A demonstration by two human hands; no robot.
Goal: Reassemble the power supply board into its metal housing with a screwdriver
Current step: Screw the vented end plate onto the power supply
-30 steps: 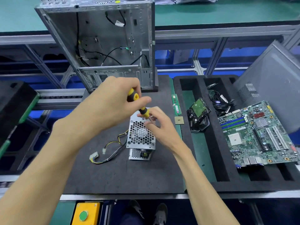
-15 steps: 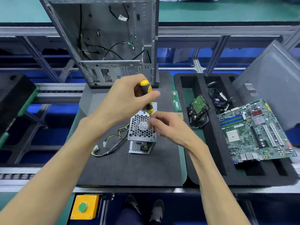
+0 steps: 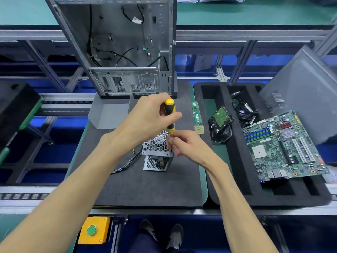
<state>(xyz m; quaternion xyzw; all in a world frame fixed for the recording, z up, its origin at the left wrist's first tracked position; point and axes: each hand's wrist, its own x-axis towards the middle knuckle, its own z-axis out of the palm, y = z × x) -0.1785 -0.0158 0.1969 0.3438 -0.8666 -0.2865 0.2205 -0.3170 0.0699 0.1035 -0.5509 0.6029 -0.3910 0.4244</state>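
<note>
Perforated silver metal power supply housing [image 3: 157,143] upright on dark foam mat, board visible through lower side opening. Yellow-black-handled screwdriver [image 3: 170,115] vertical at top right corner.

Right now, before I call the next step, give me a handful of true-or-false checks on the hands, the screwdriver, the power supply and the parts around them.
1. The left hand grips the screwdriver by its yellow and black handle. True.
2. The right hand lies flat on the motherboard. False: its fingers are at the screwdriver's tip, on the power supply housing.
3. The power supply housing stands on the dark foam mat. True.
4. The motherboard is mounted inside the computer case. False: it lies across the black foam tray on the right.
5. The memory stick lies in the black foam tray. False: it lies at the mat's right edge.
</note>
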